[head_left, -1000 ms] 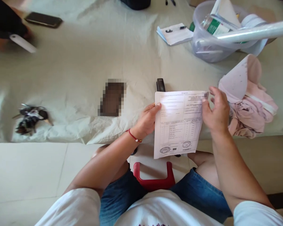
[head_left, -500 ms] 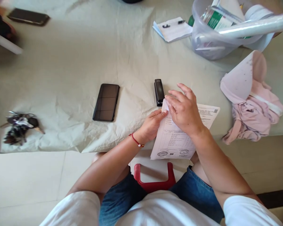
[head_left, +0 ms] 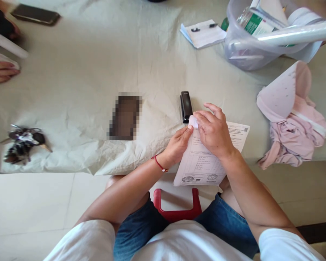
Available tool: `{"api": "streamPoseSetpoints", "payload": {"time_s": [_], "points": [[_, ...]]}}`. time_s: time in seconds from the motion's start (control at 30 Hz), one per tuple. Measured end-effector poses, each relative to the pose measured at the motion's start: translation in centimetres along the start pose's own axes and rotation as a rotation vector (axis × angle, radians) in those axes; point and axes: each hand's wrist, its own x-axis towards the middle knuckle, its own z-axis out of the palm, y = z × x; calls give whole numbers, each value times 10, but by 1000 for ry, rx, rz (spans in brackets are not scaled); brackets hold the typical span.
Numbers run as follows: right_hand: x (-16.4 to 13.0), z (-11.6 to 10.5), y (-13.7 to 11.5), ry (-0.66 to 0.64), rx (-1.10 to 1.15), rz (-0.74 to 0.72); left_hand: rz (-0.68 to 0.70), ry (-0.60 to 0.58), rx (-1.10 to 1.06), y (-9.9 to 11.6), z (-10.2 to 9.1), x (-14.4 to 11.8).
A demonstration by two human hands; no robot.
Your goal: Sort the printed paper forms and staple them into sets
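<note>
A printed paper sheet (head_left: 203,165) with stamps at its bottom lies tilted over the table's front edge. My left hand (head_left: 176,145) pinches its upper left corner from the left. My right hand (head_left: 213,132) rests on top of the sheet, fingertips at the same corner. A black stapler (head_left: 186,106) lies on the cloth just beyond that corner, apart from both hands.
The table (head_left: 97,72) has a pale wrinkled cloth. A blurred dark phone (head_left: 125,116) lies left of the stapler, keys (head_left: 23,143) at far left. Pink cloth (head_left: 293,119), a plastic tub (head_left: 250,43), a notepad (head_left: 203,33). Another person's hand (head_left: 1,69) is at left.
The sheet went from held up by both side edges to lying tilted on the table edge. My right hand crossed from its right edge to the top left corner.
</note>
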Motion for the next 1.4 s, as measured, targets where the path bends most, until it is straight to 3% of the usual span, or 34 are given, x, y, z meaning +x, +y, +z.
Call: {"api": "streamPoseSetpoints", "payload": {"time_s": [0.17,0.43,0.63,0.8,1.03,1.23,1.4], "points": [[-2,1,1,-23,5,-14,66,59,102,0,3,-2],[-5,2,3,-36,50,-48,60,49,70,0,5,0],[-9,1,11,-46,119,40,96,-45,182,2,3,0],[-7,-5,16,-68,224,110,147,-62,263,1,2,-1],[0,-10,18,-155,263,198,118,-73,307,8,6,-3],[-4,-3,15,-122,100,63,145,-33,335,9,2,-1],[-6,-1,14,-194,116,30,179,-17,366,5,0,3]]}}
